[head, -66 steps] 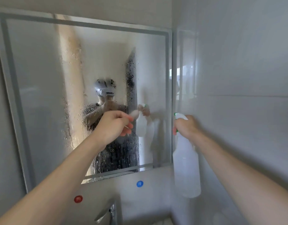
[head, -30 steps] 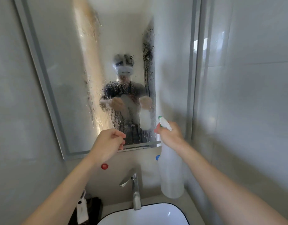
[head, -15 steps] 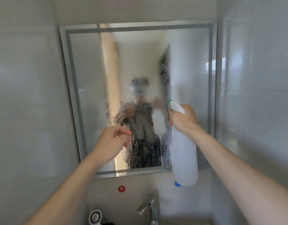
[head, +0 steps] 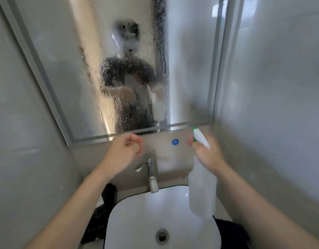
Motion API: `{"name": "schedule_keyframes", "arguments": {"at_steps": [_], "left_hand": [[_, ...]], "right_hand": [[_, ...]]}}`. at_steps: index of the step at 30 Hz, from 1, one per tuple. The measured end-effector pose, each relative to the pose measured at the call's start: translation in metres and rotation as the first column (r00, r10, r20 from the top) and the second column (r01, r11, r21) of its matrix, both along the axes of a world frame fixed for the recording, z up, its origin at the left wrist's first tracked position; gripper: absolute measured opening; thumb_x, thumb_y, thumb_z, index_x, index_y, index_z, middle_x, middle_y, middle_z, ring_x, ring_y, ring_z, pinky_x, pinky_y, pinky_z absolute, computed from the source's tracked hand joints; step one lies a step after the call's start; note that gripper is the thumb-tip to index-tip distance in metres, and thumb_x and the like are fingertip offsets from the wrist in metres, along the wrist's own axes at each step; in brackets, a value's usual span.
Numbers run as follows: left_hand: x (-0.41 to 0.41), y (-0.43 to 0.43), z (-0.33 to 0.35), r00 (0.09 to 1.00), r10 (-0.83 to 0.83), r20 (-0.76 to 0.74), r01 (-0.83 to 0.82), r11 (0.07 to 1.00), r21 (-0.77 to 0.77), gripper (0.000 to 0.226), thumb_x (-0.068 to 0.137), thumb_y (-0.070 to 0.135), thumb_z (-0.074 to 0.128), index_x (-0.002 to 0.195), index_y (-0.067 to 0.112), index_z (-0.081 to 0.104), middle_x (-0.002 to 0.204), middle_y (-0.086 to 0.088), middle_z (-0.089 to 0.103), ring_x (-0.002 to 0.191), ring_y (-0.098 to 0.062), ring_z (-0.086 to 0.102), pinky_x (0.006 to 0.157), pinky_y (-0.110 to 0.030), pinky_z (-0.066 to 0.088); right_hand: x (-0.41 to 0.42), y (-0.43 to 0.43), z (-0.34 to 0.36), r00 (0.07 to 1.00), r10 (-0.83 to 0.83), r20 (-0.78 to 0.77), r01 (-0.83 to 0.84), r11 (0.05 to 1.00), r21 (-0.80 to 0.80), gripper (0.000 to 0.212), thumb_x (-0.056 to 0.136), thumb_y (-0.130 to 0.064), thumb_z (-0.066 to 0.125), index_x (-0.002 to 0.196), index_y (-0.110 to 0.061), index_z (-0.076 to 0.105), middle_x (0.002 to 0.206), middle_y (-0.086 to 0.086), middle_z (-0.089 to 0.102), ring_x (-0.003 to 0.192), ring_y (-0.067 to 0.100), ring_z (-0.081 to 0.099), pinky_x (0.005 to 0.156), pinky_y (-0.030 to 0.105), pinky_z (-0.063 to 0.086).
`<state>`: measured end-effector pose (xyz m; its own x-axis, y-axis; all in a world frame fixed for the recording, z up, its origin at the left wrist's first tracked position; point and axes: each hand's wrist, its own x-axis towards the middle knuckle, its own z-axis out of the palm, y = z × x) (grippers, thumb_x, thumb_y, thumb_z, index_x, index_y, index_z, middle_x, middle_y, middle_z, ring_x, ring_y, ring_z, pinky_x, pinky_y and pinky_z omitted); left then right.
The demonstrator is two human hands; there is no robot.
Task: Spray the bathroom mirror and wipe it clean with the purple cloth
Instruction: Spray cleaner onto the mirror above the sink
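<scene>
The wall mirror (head: 56, 69) fills the upper part of the head view, and its middle strip is covered with droplets and runs. My right hand (head: 207, 155) grips the neck of a translucent white spray bottle (head: 202, 191) with a green nozzle tip. The bottle hangs below the mirror's lower right corner, over the sink's right side. My left hand (head: 122, 151) holds nothing, its fingers loosely curled, just under the mirror's bottom edge. I cannot pick out a purple cloth.
A white sink (head: 137, 221) with a dark rim lies below my hands, with a chrome faucet (head: 152, 177) behind it. A blue dot (head: 175, 141) marks the wall. Dark items lie left (head: 101, 212) and right (head: 230, 232) of the sink. Tiled walls close in on both sides.
Both hands have dropped from in front of the mirror to below its bottom edge, over the sink. The bottle stays in my right hand. My view has tilted down.
</scene>
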<state>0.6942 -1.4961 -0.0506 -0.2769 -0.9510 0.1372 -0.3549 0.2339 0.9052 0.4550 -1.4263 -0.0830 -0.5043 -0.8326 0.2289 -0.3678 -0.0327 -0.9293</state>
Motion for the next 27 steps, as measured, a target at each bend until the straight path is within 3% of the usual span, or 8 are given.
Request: {"name": "schedule_keyframes", "arguments": {"at_steps": [2, 8, 13, 16, 20, 23, 27], "left_hand": [[-0.006, 0.005, -0.026, 1.000, -0.020, -0.005, 0.020, 0.998, 0.066, 0.030, 0.090, -0.009, 0.049, 0.083, 0.014, 0.066, 0.078, -0.007, 0.068, 0.066, -0.018, 0.063, 0.066, -0.028, 0.049], [-0.004, 0.029, -0.101, 0.999, -0.037, 0.033, 0.030, 0.978, 0.206, 0.021, 0.090, -0.007, 0.057, 0.084, 0.011, 0.065, 0.079, -0.012, 0.065, 0.064, -0.021, 0.062, 0.065, -0.029, 0.047], [-0.012, 0.042, -0.145, 0.997, -0.051, 0.065, 0.026, 0.942, 0.336, 0.027, 0.088, -0.009, 0.052, 0.083, 0.014, 0.064, 0.085, -0.012, 0.065, 0.060, -0.019, 0.061, 0.065, -0.031, 0.042], [-0.035, 0.045, -0.158, 0.996, -0.065, 0.055, 0.040, 0.929, 0.367, 0.027, 0.089, -0.006, 0.052, 0.082, 0.017, 0.064, 0.087, -0.012, 0.064, 0.058, -0.017, 0.062, 0.062, -0.030, 0.041], [-0.078, 0.046, -0.161, 0.990, -0.132, 0.051, 0.103, 0.923, 0.372, 0.023, 0.089, -0.001, 0.052, 0.088, 0.019, 0.064, 0.092, -0.011, 0.064, 0.064, -0.020, 0.064, 0.064, -0.029, 0.044], [-0.105, 0.045, -0.161, 0.984, -0.164, 0.072, 0.128, 0.924, 0.360, 0.022, 0.088, 0.003, 0.053, 0.088, 0.022, 0.065, 0.093, -0.008, 0.067, 0.070, -0.020, 0.066, 0.066, -0.032, 0.047], [-0.131, 0.041, -0.162, 0.982, -0.170, 0.082, 0.128, 0.919, 0.372, 0.022, 0.088, 0.005, 0.053, 0.089, 0.024, 0.065, 0.093, -0.006, 0.068, 0.077, -0.022, 0.066, 0.067, -0.032, 0.048]], "right_hand": [[-0.009, 0.015, -0.018, 0.999, -0.045, 0.022, 0.045, 0.999, 0.017, 0.013, 0.083, -0.020, 0.059, 0.089, -0.018, 0.070, 0.084, 0.003, 0.068, 0.074, 0.019, 0.060, 0.067, 0.029, 0.045], [-0.041, 0.056, -0.064, 0.989, -0.148, 0.013, 0.145, 0.980, 0.138, 0.009, 0.087, -0.020, 0.060, 0.095, -0.020, 0.056, 0.087, 0.001, 0.063, 0.074, 0.019, 0.059, 0.063, 0.032, 0.045], [-0.055, 0.061, -0.102, 0.960, -0.262, 0.094, 0.233, 0.942, 0.242, 0.015, 0.083, -0.015, 0.065, 0.094, -0.013, 0.055, 0.073, -0.005, 0.059, 0.065, 0.015, 0.055, 0.062, 0.032, 0.043], [-0.061, 0.056, -0.116, 0.953, -0.277, 0.121, 0.248, 0.945, 0.212, 0.017, 0.086, -0.016, 0.069, 0.086, -0.017, 0.052, 0.068, 0.000, 0.064, 0.063, 0.017, 0.056, 0.061, 0.028, 0.044], [-0.081, 0.049, -0.128, 0.944, -0.305, 0.127, 0.288, 0.948, 0.138, 0.024, 0.083, -0.019, 0.078, 0.079, -0.022, 0.055, 0.077, 0.005, 0.065, 0.061, 0.012, 0.054, 0.048, 0.013, 0.041], [-0.100, 0.040, -0.131, 0.941, -0.281, 0.191, 0.267, 0.959, 0.097, 0.023, 0.079, -0.021, 0.082, 0.079, -0.019, 0.060, 0.072, -0.004, 0.057, 0.055, 0.004, 0.049, 0.051, 0.014, 0.041], [-0.122, 0.011, -0.143, 0.900, -0.282, 0.333, 0.253, 0.959, 0.127, 0.024, 0.078, -0.011, 0.082, 0.081, -0.019, 0.060, 0.075, -0.002, 0.058, 0.059, 0.009, 0.051, 0.051, 0.015, 0.043]]}}
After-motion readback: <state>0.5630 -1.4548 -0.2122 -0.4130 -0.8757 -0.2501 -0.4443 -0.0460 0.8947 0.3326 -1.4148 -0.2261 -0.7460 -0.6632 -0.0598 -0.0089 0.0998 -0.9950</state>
